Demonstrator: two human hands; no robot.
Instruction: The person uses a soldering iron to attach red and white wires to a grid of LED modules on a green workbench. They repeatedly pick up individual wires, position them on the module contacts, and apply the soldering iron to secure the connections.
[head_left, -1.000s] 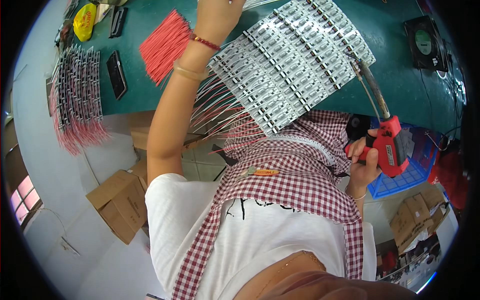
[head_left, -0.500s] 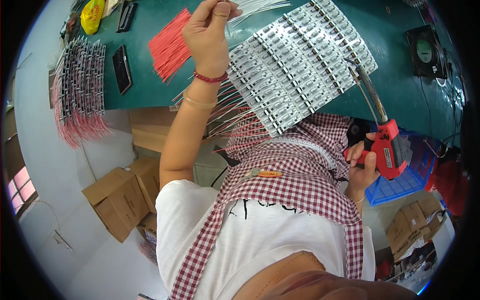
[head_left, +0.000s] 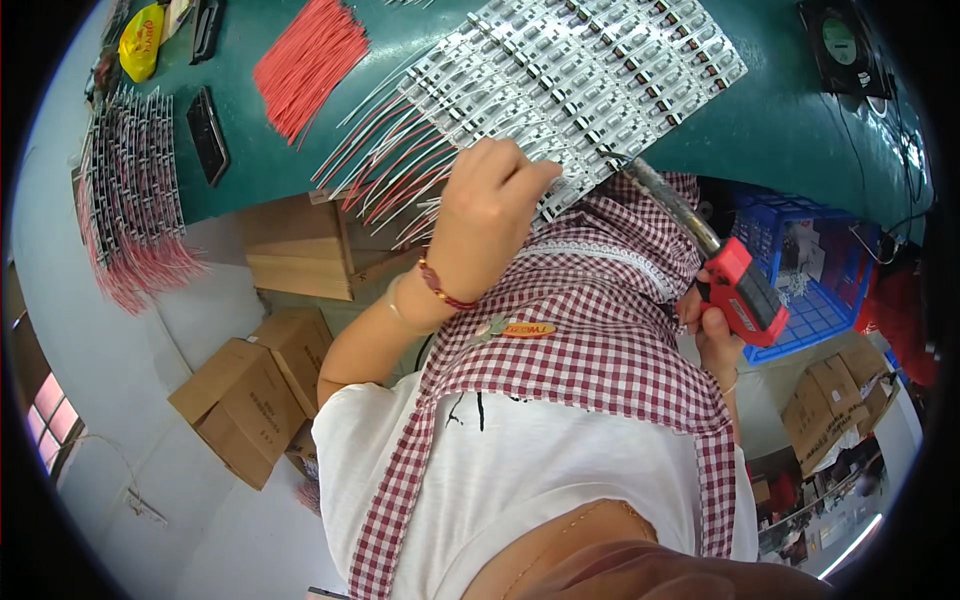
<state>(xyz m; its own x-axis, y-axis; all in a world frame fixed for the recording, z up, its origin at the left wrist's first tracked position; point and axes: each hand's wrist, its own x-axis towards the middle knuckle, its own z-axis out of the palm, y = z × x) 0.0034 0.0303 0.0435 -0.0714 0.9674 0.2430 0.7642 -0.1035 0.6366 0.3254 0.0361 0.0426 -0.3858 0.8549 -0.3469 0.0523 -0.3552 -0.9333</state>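
Observation:
A panel of white LED strips (head_left: 600, 70) lies on the green table (head_left: 800, 130), with red and white wires (head_left: 380, 170) fanning from its left end. My left hand (head_left: 490, 205) rests on the panel's near edge, fingers curled and pinched against a strip; whatever is between them is hidden. My right hand (head_left: 715, 335) grips a red soldering gun (head_left: 745, 290). Its metal tip (head_left: 620, 165) points at the strip edge just right of my left fingers. A bundle of loose red wires (head_left: 305, 60) lies farther left on the table.
A stack of wired strips (head_left: 130, 200) hangs over the table's left end, beside a flat black object (head_left: 208, 135) and a yellow pouch (head_left: 140, 40). A black fan (head_left: 845, 45) sits far right. Below are a blue crate (head_left: 810, 280) and cardboard boxes (head_left: 250, 395).
My left hand has come down from the far side of the table to the panel's near edge. The soldering gun's tip has moved in toward that spot.

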